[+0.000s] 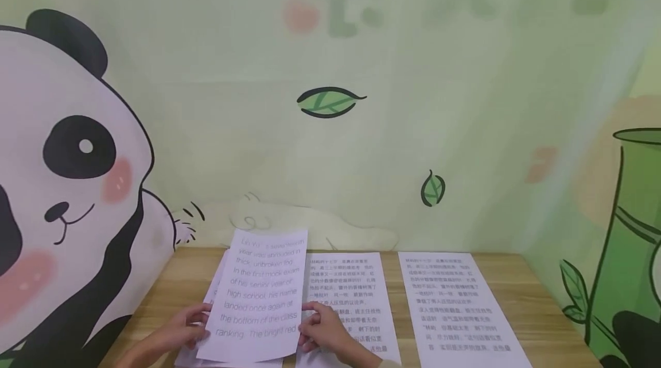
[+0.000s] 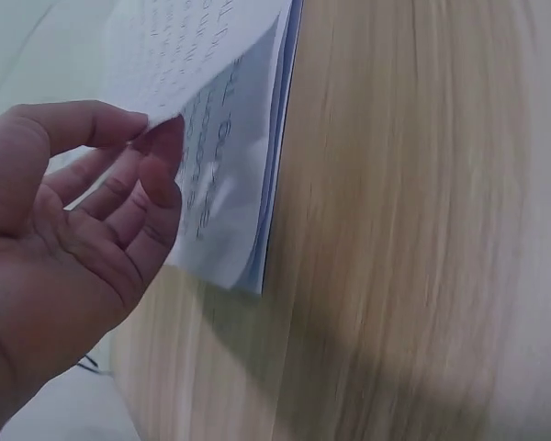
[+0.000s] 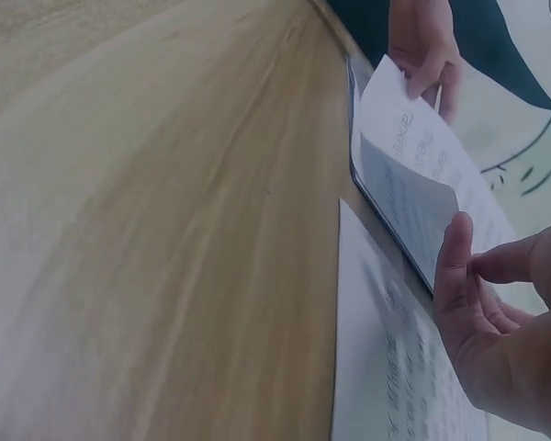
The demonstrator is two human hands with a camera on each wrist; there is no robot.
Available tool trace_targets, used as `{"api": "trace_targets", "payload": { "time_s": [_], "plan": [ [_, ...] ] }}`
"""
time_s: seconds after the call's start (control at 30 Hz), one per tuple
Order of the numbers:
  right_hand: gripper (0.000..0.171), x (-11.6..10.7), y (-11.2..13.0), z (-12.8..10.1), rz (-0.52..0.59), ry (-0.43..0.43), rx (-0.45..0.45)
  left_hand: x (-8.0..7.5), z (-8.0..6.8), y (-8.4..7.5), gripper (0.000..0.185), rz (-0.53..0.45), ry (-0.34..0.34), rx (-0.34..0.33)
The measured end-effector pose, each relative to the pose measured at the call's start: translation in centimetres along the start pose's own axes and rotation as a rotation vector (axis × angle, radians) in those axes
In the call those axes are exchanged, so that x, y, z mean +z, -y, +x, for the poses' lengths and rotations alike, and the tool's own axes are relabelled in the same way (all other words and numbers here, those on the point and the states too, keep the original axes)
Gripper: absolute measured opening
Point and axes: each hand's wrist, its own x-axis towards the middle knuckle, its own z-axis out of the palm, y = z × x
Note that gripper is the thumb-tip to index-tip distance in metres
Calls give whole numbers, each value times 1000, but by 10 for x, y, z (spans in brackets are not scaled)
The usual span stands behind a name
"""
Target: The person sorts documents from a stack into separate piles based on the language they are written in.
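A white sheet of paper (image 1: 258, 299) printed with large English text is held raised above a paper stack (image 1: 217, 276) at the left of the table. My left hand (image 1: 178, 330) pinches the sheet's left edge between thumb and fingers; the left wrist view shows more printed paper (image 2: 225, 184) beneath it. On the opposite edge, my right hand (image 1: 330, 330) pinches the sheet with thumb and fingers. A sheet with Chinese text (image 1: 351, 287) lies just right of the stack, partly covered by the right hand.
Another Chinese-text sheet (image 1: 454, 305) lies farther right on the wooden table (image 1: 397, 299). Behind the table hangs a green backdrop (image 1: 232, 127) printed with a panda, leaves and bamboo.
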Motion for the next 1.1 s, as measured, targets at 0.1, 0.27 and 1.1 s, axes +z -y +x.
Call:
{"api": "trace_targets", "payload": {
  "time_s": [0.1, 0.27, 1.1],
  "plan": [
    [53, 10, -3, 1, -6, 1, 2, -6, -2, 11, 60, 11, 14, 26],
    [56, 19, -4, -1, -9, 35, -2, -9, -5, 17, 62, 48, 12, 86],
    [60, -11, 10, -8, -92, 101, 34, -4, -17, -4, 43, 226, -319, 35]
  ]
}}
